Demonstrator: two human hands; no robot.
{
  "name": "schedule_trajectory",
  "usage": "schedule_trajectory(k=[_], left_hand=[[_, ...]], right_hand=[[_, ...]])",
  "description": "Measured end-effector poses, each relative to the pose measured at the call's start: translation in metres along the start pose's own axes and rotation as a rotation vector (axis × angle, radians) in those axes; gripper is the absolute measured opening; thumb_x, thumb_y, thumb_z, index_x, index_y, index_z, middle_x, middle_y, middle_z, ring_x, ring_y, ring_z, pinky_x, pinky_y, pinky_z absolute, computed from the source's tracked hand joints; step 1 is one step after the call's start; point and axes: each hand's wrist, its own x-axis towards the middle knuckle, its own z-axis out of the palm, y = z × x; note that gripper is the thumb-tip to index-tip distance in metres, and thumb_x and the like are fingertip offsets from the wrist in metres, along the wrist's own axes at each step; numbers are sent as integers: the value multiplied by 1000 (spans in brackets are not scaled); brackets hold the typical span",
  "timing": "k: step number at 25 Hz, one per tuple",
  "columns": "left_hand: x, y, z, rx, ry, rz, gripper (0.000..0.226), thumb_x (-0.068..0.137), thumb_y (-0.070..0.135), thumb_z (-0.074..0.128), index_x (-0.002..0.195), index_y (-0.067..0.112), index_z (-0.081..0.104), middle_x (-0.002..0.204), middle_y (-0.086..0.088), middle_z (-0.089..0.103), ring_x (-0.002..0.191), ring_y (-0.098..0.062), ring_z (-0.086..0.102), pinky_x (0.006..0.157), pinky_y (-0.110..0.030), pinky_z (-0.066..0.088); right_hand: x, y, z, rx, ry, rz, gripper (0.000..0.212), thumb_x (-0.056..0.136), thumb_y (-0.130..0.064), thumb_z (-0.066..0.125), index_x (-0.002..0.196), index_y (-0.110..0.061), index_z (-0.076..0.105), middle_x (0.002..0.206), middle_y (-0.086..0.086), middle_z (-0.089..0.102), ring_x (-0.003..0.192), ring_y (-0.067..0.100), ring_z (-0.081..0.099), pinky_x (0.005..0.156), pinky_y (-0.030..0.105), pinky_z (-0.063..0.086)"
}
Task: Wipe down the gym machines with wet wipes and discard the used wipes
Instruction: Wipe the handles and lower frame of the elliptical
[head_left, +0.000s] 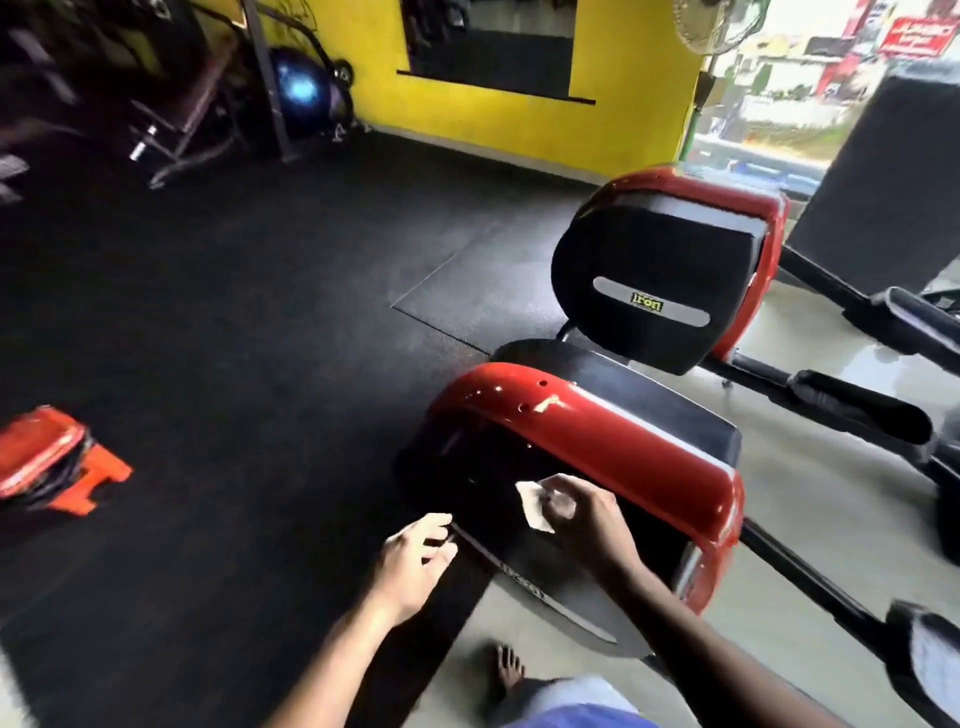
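Note:
A red and black padded gym seat (587, 447) fills the lower middle of the head view. My right hand (582, 519) pinches a small white wet wipe (532, 503) against the seat's black back panel. My left hand (415, 558) hovers just left of that panel's lower edge, fingers loosely spread and holding nothing. A second red and black pad (670, 270) with a silver label stands behind and to the right.
Black machine bars (841, 395) run along the right over a pale floor. Black rubber matting (234, 338) covers the left. An orange and red object (47, 462) lies at far left. A blue exercise ball (301, 88) sits by the yellow wall. My bare foot (506, 670) shows below.

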Motion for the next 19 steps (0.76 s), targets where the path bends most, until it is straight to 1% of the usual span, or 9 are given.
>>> schedule_trajectory(k=[2,5,9,11,12,15,17,18,19], left_hand=[[25,-11,-35,9,19,-22,38,99,21,69,136,24,63,122,4,70,90,3,67,75,-2,47],[74,-32,-85,-43,91,-68,38,98,19,70,135,23,65,120,3,71,90,2,68,74,-3,48],[133,-63,-129,-84,107,-109,36,97,18,70,133,24,66,119,5,71,91,0,69,73,-4,49],[170,-86,-159,-133,114,-125,36,97,17,70,133,22,66,118,4,71,90,0,68,73,-5,49],[190,-100,-177,-143,114,-120,37,97,16,70,133,20,66,118,4,71,90,0,68,72,-6,48],[247,-143,-245,-122,73,-110,38,98,15,69,136,15,64,121,-2,69,90,-3,69,73,-6,49],[281,-162,-295,-79,42,-113,39,98,15,68,137,15,63,123,-6,69,92,-6,70,74,-6,49],[298,-165,-321,-54,37,-90,39,99,16,68,137,15,62,124,-5,68,92,-8,70,74,-5,49],[312,-166,-344,-36,41,-69,38,99,17,68,137,17,62,124,-3,68,92,-8,71,76,-6,49]], right_hand=[[38,-23,22,41,-13,-17,18,90,-50,67,92,-34,72,88,-17,72,84,-4,65,75,17,49],[101,-54,54,29,-77,-39,26,91,-53,64,88,-29,73,87,-15,72,83,-1,66,74,20,50],[176,-80,105,-10,-138,-58,10,89,-38,70,94,-30,74,93,-15,72,89,1,67,81,24,52],[219,-99,139,-52,-159,-61,11,87,-29,71,97,-30,75,95,-15,71,91,4,67,84,28,53],[239,-111,157,-75,-164,-64,11,87,-29,70,98,-30,74,95,-15,71,92,5,66,84,29,53],[302,-157,208,-85,-160,-53,15,89,-38,67,99,-29,73,94,-14,70,91,6,66,82,30,52],[340,-193,234,-57,-142,-21,23,88,-46,64,100,-27,73,93,-13,69,90,9,66,80,30,51],[359,-209,243,-42,-122,-20,28,87,-51,61,97,-26,72,91,-13,69,88,9,66,79,31,51],[373,-224,250,-27,-112,-19,27,87,-50,61,95,-25,71,87,-13,68,85,9,65,77,31,51]])
